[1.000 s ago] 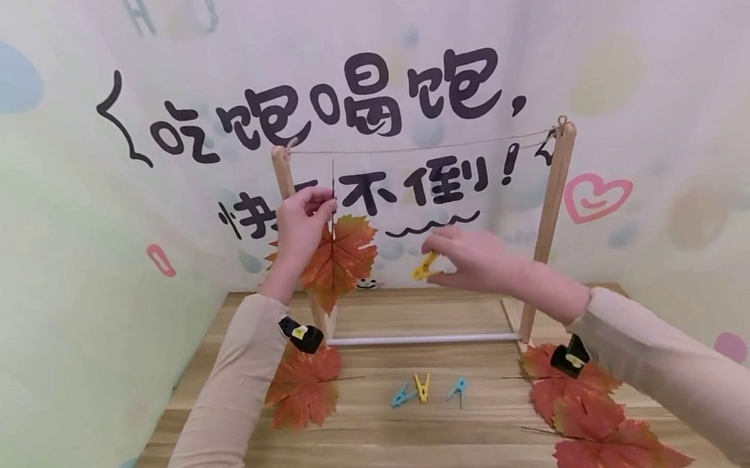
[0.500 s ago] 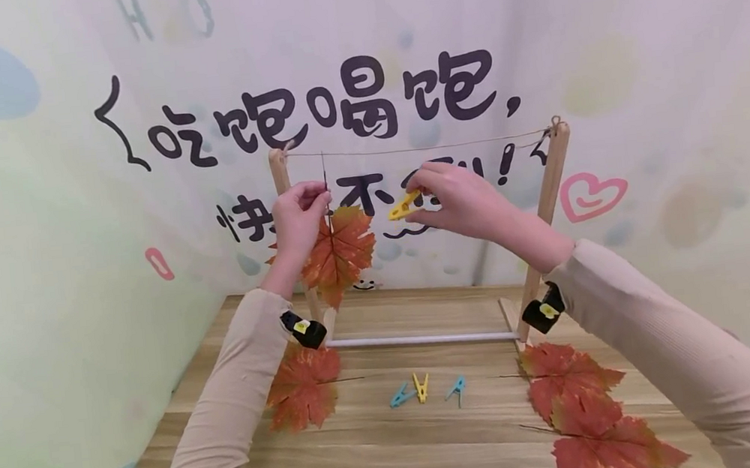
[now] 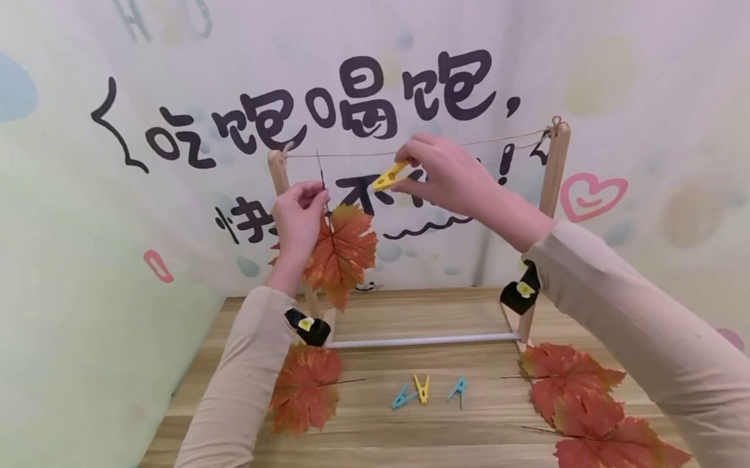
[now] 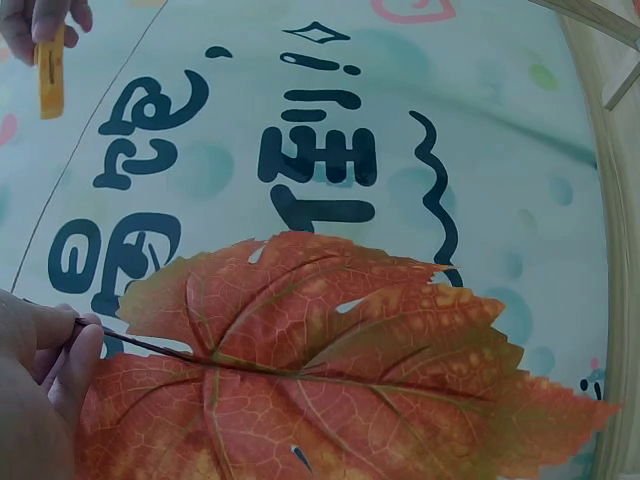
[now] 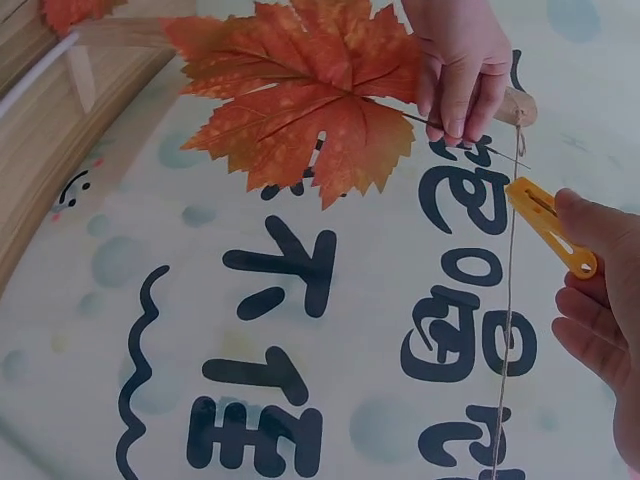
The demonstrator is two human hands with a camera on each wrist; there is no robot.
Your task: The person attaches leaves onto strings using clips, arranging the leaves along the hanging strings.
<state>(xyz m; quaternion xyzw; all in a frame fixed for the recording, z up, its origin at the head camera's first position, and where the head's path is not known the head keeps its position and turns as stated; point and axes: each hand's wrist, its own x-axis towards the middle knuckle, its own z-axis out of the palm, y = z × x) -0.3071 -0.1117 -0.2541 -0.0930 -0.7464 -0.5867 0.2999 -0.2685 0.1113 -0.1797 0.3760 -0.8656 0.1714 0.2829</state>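
Observation:
My left hand (image 3: 300, 217) pinches the thin dark stem of an orange-red artificial maple leaf (image 3: 339, 256), which hangs below the fingers. The stem's tip reaches up to the twine (image 3: 367, 153) near its left end. In my right hand (image 3: 447, 178) a yellow clothespin (image 3: 388, 178) is pinched between thumb and fingers, its nose pointing left toward the stem and a little below the twine. The right wrist view shows the clothespin (image 5: 550, 225) close to the twine, apart from the leaf stem. The left wrist view shows the leaf (image 4: 330, 370) large and flat.
A wooden frame with a right post (image 3: 555, 171) and a white bottom rod (image 3: 426, 340) stands on the wooden table (image 3: 370, 460). Two blue clothespins (image 3: 458, 390) and a yellow one (image 3: 422, 389) lie in front. More leaves lie left (image 3: 307, 387) and right (image 3: 612, 445).
My right hand has risen and moved left with the yellow clothespin, nearing the twine. My left hand has shifted slightly left, bringing the leaf's stem tip to the twine.

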